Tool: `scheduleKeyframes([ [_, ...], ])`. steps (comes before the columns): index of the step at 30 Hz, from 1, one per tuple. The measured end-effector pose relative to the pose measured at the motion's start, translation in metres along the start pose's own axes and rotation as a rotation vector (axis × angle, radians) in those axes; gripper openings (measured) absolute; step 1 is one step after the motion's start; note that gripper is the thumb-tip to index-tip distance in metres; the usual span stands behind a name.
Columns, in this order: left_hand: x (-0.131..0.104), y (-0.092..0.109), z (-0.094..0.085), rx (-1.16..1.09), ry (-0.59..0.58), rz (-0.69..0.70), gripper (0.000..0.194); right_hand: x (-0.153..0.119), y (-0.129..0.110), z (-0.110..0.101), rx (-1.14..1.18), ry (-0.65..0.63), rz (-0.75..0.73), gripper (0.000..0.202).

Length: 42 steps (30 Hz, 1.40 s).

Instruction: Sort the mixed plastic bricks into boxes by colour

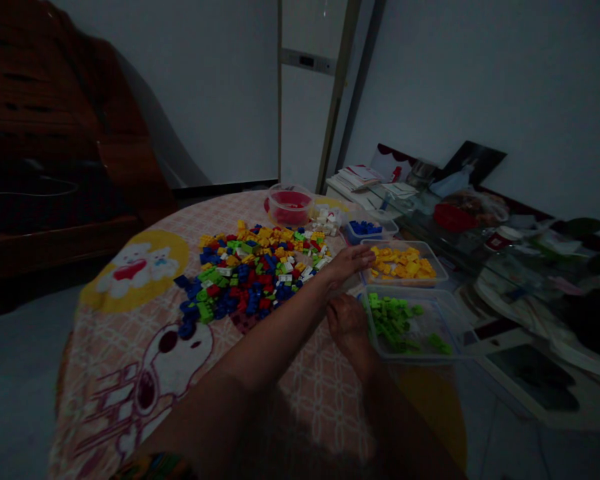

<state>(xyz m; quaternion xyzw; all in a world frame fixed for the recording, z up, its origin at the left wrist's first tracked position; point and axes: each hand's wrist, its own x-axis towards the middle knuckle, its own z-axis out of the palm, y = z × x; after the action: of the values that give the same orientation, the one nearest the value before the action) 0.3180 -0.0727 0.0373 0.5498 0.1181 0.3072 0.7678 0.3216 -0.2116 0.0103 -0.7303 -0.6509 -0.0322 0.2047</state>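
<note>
My left hand reaches across to the left rim of a clear tray of yellow building bricks. Its fingers are stretched out, and I see no brick in them. Closer to me, my right hand is low over the cloth beside my left wrist. The right fingers curl downward, and what they hold, if anything, is hidden. Right of that hand stands a clear tray with green bricks. A mixed heap of building bricks in several colours spreads left of my hands.
Behind the yellow tray is a small box of blue bricks, next to a pile of white bricks. A clear round tub with red contents stands at the back. Patterned cloth covers the round table. A cluttered glass table adjoins at right.
</note>
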Motion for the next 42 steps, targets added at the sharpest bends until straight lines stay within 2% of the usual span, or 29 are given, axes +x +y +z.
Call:
scheduleKeyframes([
  [2,0.003,0.008,-0.010,0.190,-0.010,0.063,0.050,-0.001,0.000,0.001,-0.004,0.010,0.001,0.017],
  [4,0.004,0.024,-0.028,0.469,0.045,0.127,0.046,-0.002,0.001,0.002,-0.016,0.012,0.001,0.017],
  [6,-0.001,0.047,-0.054,0.814,0.197,0.178,0.047,-0.003,0.001,0.003,-0.024,0.013,0.003,0.017],
  [9,-0.023,0.083,-0.100,1.246,0.513,0.227,0.048,-0.004,0.001,0.004,-0.020,0.028,0.004,0.017],
  [11,-0.043,0.101,-0.129,1.403,0.691,0.140,0.050,-0.005,0.002,0.005,-0.016,0.040,-0.006,0.016],
  [13,-0.060,0.110,-0.150,1.494,0.823,-0.015,0.052,-0.005,0.002,0.006,-0.014,0.050,-0.012,0.017],
  [15,-0.071,0.112,-0.162,1.560,0.819,-0.172,0.051,-0.005,0.002,0.006,-0.011,0.054,-0.015,0.016],
  [17,-0.074,0.108,-0.165,1.611,0.766,-0.298,0.049,-0.005,0.003,0.006,-0.007,0.051,-0.020,0.016],
  [20,-0.071,0.103,-0.162,1.669,0.679,-0.339,0.045,-0.004,0.003,0.005,-0.006,0.041,-0.024,0.016],
  [24,-0.060,0.100,-0.155,1.684,0.518,-0.263,0.038,-0.004,0.002,0.003,-0.009,0.035,-0.015,0.016],
  [28,-0.049,0.093,-0.141,1.615,0.351,-0.205,0.038,-0.004,0.001,0.002,-0.013,0.022,-0.010,0.017],
  [34,-0.037,0.081,-0.119,1.426,0.206,-0.058,0.032,-0.004,0.000,0.000,-0.003,0.019,-0.006,0.017],
  [38,-0.033,0.079,-0.119,1.276,0.185,0.051,0.031,-0.005,0.002,0.002,0.003,0.038,-0.029,0.016],
  [42,-0.032,0.080,-0.125,1.175,0.239,0.097,0.038,-0.006,0.004,0.005,-0.001,0.060,-0.039,0.017],
])
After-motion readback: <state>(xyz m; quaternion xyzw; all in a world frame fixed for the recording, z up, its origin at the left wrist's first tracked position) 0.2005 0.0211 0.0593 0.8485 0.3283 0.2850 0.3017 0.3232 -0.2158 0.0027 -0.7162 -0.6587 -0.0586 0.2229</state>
